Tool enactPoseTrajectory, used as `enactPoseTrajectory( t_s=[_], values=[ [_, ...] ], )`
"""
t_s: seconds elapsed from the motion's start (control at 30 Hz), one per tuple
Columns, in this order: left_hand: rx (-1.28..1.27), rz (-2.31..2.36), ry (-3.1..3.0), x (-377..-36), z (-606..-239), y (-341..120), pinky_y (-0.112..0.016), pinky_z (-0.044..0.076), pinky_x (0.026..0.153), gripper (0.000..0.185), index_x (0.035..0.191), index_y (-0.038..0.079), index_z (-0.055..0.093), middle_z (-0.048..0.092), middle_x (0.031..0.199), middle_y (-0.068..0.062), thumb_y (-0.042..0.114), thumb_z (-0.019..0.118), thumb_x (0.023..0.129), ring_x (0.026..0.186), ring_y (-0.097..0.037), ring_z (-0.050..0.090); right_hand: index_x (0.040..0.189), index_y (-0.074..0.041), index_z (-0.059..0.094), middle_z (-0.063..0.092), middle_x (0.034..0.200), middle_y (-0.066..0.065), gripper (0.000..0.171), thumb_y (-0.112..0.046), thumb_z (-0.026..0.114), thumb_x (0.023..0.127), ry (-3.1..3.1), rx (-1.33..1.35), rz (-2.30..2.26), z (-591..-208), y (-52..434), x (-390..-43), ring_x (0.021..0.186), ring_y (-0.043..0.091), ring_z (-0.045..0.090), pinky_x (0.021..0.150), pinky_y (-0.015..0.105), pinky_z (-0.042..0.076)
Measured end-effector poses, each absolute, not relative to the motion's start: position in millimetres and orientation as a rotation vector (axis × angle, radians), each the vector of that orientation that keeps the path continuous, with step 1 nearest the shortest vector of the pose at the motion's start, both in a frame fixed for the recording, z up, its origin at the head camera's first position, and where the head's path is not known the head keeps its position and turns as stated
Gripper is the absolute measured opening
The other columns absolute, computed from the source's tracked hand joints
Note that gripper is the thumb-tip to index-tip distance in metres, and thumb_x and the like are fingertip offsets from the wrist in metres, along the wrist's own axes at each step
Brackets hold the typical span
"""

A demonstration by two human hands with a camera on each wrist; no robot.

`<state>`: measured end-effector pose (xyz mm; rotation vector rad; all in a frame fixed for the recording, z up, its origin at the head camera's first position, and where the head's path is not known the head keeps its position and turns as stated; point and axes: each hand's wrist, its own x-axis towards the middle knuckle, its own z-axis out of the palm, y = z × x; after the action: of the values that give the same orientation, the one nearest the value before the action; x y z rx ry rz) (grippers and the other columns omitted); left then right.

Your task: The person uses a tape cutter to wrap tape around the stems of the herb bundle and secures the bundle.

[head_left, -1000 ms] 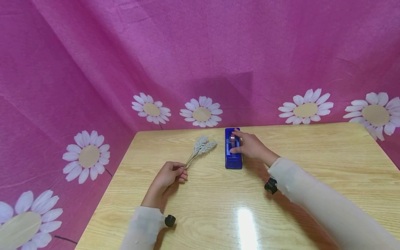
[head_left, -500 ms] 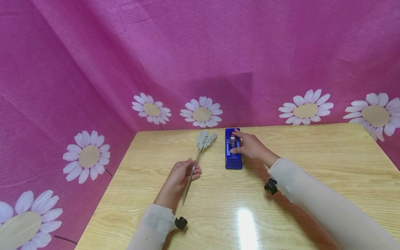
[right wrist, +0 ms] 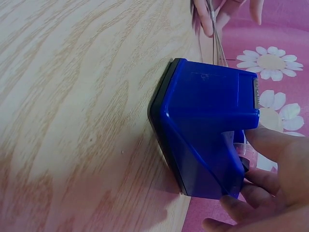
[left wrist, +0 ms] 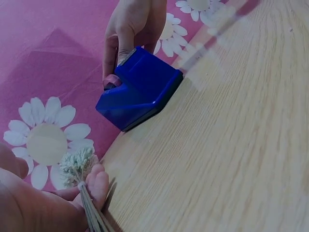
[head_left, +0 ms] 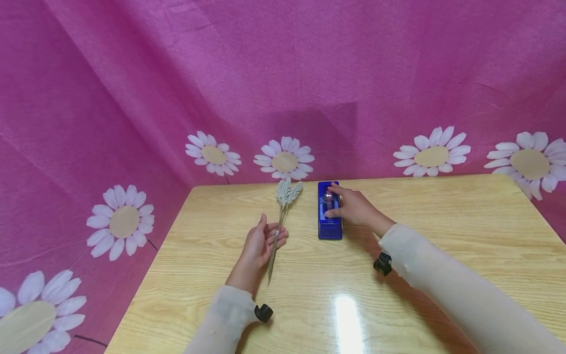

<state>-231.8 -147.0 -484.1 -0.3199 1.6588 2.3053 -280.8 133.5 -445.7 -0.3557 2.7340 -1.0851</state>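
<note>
Your left hand (head_left: 261, 242) holds the pale dried sprig (head_left: 283, 211) by its stems, fingers fairly straight with the stems lying across them, thumb side up. Sprig heads point away from you toward the pink daisy cloth (head_left: 283, 98); stem ends stick out past the palm toward you. Your right hand (head_left: 353, 207) rests on the blue tape dispenser (head_left: 329, 227), fingers curled around the roll end at the far side. Dispenser sits on the wooden table (head_left: 442, 236), just right of the sprig, not touching it.
</note>
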Motion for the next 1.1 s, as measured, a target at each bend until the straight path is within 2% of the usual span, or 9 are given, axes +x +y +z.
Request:
enactPoseTrajectory(
  t_s=[0.07, 0.17, 0.4, 0.63, 0.87, 1.1],
  values=[
    [-0.311, 2.313, 1.680, -232, -485, -143, -0.036, 0.056, 0.097, 0.071, 0.143, -0.018, 0.045, 0.058, 0.132, -0.036, 0.046, 0.031, 0.113, 0.103, -0.023, 0.072, 0.159, -0.002, 0.036, 0.025, 0.166, 0.024, 0.080, -0.022, 0.078, 0.094, 2.735, -0.356, -1.085, -445, 134, -280, 0.149, 0.047, 0.031, 0.118, 0.060, 0.031],
    [-0.317, 2.330, 1.708, -232, -485, -138, -0.034, 0.054, 0.101, 0.071, 0.144, -0.018, 0.043, 0.054, 0.141, -0.035, 0.045, 0.030, 0.113, 0.113, -0.026, 0.069, 0.159, -0.002, 0.036, 0.024, 0.166, 0.024, 0.080, -0.022, 0.078, 0.094, 2.739, -0.356, -1.085, -445, 134, -280, 0.149, 0.047, 0.032, 0.118, 0.060, 0.031],
    [-0.349, 2.439, 1.672, -229, -489, -130, -0.040, 0.044, 0.112, 0.073, 0.144, -0.019, 0.039, 0.046, 0.147, -0.038, 0.045, 0.024, 0.113, 0.137, -0.040, 0.052, 0.158, -0.002, 0.037, 0.027, 0.165, 0.025, 0.080, -0.022, 0.079, 0.093, 2.752, -0.361, -1.089, -447, 136, -281, 0.148, 0.047, 0.033, 0.118, 0.060, 0.031],
    [-0.393, 2.552, 1.543, -229, -492, -129, -0.041, 0.035, 0.119, 0.077, 0.147, -0.017, 0.034, 0.042, 0.149, -0.035, 0.050, 0.025, 0.111, 0.144, -0.041, 0.044, 0.158, -0.002, 0.038, 0.029, 0.164, 0.026, 0.080, -0.022, 0.080, 0.092, 2.757, -0.367, -1.090, -447, 137, -282, 0.148, 0.048, 0.033, 0.118, 0.060, 0.031],
    [-0.285, 2.566, 1.615, -220, -495, -126, -0.042, 0.023, 0.125, 0.073, 0.150, -0.019, 0.030, 0.033, 0.157, -0.034, 0.044, 0.022, 0.113, 0.151, -0.040, 0.030, 0.159, -0.003, 0.036, 0.023, 0.167, 0.022, 0.081, -0.024, 0.079, 0.093, 2.733, -0.379, -1.130, -449, 138, -280, 0.151, 0.047, 0.026, 0.120, 0.061, 0.026],
    [-0.228, 2.436, 1.872, -217, -494, -122, -0.041, 0.026, 0.123, 0.068, 0.151, -0.017, 0.031, 0.031, 0.160, -0.034, 0.040, 0.027, 0.114, 0.152, -0.039, 0.029, 0.160, -0.003, 0.032, 0.018, 0.169, 0.020, 0.081, -0.026, 0.075, 0.096, 2.716, -0.417, -1.149, -449, 140, -278, 0.153, 0.046, 0.022, 0.121, 0.060, 0.023]
  ],
)
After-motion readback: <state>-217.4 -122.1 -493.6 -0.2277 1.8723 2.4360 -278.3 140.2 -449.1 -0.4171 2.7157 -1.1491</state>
